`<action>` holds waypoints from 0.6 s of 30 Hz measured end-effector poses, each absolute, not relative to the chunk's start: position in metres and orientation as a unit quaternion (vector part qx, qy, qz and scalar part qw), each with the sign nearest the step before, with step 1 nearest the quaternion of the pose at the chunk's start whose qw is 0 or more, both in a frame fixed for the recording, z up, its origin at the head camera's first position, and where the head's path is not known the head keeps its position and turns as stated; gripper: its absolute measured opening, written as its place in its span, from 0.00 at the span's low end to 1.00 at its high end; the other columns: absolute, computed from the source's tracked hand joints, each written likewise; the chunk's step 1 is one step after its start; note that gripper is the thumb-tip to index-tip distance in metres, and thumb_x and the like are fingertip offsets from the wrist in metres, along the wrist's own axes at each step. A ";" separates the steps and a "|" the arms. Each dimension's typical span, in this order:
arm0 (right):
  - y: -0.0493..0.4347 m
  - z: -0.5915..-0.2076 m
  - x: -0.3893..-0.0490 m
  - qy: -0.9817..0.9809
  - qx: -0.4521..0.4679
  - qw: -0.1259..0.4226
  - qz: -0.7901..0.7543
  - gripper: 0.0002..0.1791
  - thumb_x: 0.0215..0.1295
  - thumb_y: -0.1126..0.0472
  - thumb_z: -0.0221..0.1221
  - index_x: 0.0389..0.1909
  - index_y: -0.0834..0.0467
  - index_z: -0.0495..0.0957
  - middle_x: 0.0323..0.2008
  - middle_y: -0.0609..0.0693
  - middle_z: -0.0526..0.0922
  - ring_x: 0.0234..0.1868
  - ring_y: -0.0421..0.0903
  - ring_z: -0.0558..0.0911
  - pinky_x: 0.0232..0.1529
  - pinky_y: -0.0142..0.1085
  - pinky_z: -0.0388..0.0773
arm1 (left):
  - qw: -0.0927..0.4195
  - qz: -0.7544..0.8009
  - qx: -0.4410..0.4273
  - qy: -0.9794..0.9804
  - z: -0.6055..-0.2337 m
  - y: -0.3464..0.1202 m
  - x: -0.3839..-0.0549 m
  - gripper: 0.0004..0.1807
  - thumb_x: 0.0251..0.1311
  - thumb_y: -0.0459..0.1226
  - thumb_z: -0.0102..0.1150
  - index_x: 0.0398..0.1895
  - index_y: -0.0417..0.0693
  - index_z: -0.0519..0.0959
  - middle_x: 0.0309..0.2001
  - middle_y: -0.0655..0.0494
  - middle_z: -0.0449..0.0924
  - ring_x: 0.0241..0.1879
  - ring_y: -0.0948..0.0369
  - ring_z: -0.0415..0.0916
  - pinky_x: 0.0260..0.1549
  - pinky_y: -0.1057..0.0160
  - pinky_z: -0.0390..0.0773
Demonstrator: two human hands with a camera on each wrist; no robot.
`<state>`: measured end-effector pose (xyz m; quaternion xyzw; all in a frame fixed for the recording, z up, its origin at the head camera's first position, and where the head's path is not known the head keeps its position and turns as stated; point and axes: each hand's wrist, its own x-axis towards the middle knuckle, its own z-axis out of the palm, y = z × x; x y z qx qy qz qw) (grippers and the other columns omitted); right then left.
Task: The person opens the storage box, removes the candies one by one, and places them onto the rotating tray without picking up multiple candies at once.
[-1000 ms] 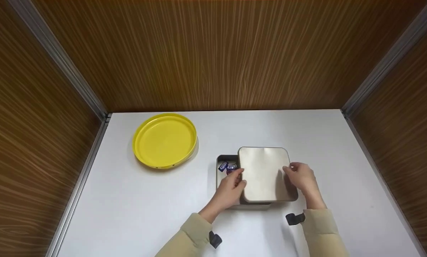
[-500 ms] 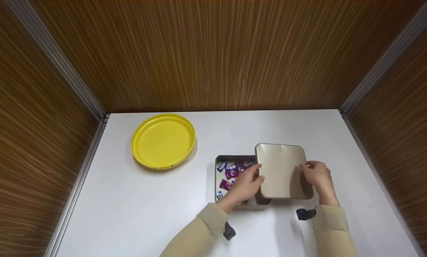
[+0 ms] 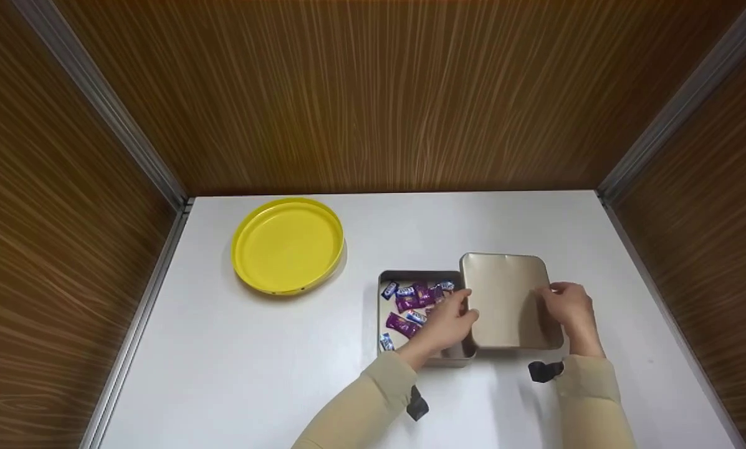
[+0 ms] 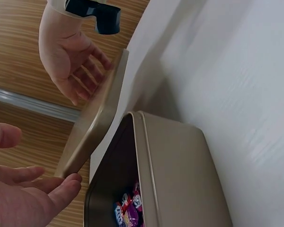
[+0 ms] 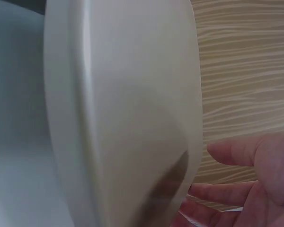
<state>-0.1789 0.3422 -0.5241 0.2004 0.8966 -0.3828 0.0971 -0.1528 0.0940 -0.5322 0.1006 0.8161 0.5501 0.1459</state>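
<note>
A metal lid [image 3: 508, 299] is held off the right side of a rectangular tin [image 3: 457, 362], seen from outside in the left wrist view. My left hand [image 3: 445, 323] holds the lid's left edge with its fingertips, its thumb spread apart in the left wrist view. At the right edge, my right hand [image 3: 571, 308] holds the lid with fingers partly hidden under it. Purple candies [image 3: 404, 324] and blue-and-white candies [image 3: 389, 290] lie inside the tin, partly covered by my left hand.
A round container with a yellow lid [image 3: 288, 246] stands at the back left of the white table [image 3: 242, 374]. Wood-patterned panels [image 3: 385, 93] close in the back and both sides, with metal strips [image 3: 117, 112] at the corners.
Both hands have moved to the right with the lid, sliding it from above the tin to beside it. More of the candies show now. The tin and the yellow-lidded container stay put.
</note>
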 end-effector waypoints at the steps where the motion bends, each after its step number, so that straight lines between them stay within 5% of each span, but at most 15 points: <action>1: 0.344 -0.525 -0.179 0.895 0.203 0.098 -0.384 0.35 0.72 0.51 0.49 0.65 0.78 0.60 0.58 0.78 0.69 0.59 0.71 0.72 0.56 0.58 0.72 | 0.149 0.552 0.098 0.814 -0.532 0.095 -0.153 0.28 0.66 0.39 0.55 0.68 0.40 0.68 0.56 0.44 0.77 0.54 0.55 0.75 0.56 0.58 0.73; 18: 0.368 -0.536 -0.170 0.874 0.224 0.104 -0.418 0.37 0.72 0.48 0.48 0.65 0.78 0.60 0.58 0.78 0.69 0.57 0.70 0.73 0.52 0.58 0.75 | 0.193 0.605 0.086 0.767 -0.530 0.119 -0.152 0.29 0.65 0.35 0.55 0.69 0.37 0.65 0.59 0.40 0.75 0.55 0.54 0.77 0.53 0.62 0.76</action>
